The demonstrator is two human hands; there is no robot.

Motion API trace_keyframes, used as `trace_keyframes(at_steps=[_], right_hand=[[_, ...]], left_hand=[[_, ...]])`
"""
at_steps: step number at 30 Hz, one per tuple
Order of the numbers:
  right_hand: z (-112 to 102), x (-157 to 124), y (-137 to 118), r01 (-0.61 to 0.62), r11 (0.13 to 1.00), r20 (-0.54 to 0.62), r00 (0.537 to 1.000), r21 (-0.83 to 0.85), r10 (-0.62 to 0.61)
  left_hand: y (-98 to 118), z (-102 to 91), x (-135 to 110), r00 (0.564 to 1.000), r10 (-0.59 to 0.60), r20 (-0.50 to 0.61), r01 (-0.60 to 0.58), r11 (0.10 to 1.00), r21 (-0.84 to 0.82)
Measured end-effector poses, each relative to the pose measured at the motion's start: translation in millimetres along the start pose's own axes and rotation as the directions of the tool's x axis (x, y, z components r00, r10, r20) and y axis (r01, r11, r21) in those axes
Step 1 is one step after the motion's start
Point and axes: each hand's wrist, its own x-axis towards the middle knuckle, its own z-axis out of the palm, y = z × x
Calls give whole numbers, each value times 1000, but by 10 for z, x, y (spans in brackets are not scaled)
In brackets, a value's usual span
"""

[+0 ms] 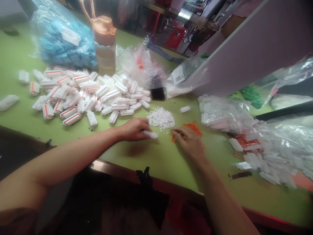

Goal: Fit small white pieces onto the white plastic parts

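Observation:
My left hand (134,129) is closed round a small white plastic housing (151,134), whose end sticks out to the right past the fingers. My right hand (187,138) is closed in a pinch, with a small orange plastic frame (173,138) at its fingertips. Between the hands and a little farther back lies a heap of tiny white plastic parts (161,117). A pile of orange frames (193,128) is just behind my right hand, partly covered by it. One white housing (185,109) lies alone beyond them.
A large pile of white housings (73,89), some orange-striped, fills the back left. Behind it stand a bottle (105,49) and a bag of blue parts (66,36). A dark phone (158,93) lies by clear bags. More bagged white pieces (269,156) cover the right side.

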Motion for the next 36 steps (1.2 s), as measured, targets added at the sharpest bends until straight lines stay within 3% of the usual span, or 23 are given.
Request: trace_keyframes(at_steps=[3, 11, 17, 23, 28, 36], right_hand=[[11, 17, -87, -47, 999, 63, 997, -20, 48], [-11, 159, -174, 76, 971, 205, 978, -225, -29], [-23, 129, -455, -15, 993, 136, 991, 121, -1], [137, 148, -615, 103, 969, 100, 987, 226, -128], [220, 153, -596, 134, 980, 93, 984, 149, -149], [196, 98, -689, 275, 946, 14, 961, -173, -277]], left_hand=[[17, -16, -3, 1000, -2, 8, 3, 1000, -10], [-10, -3, -3, 1000, 11, 0, -11, 1000, -14], [-21, -6, 4, 1000, 6, 4, -6, 1000, -23], [15, -29, 15, 1000, -28, 4, 28, 999, -30], [13, -17, 19, 999, -45, -4, 45, 998, -42], [21, -21, 13, 999, -36, -11, 35, 998, -57]])
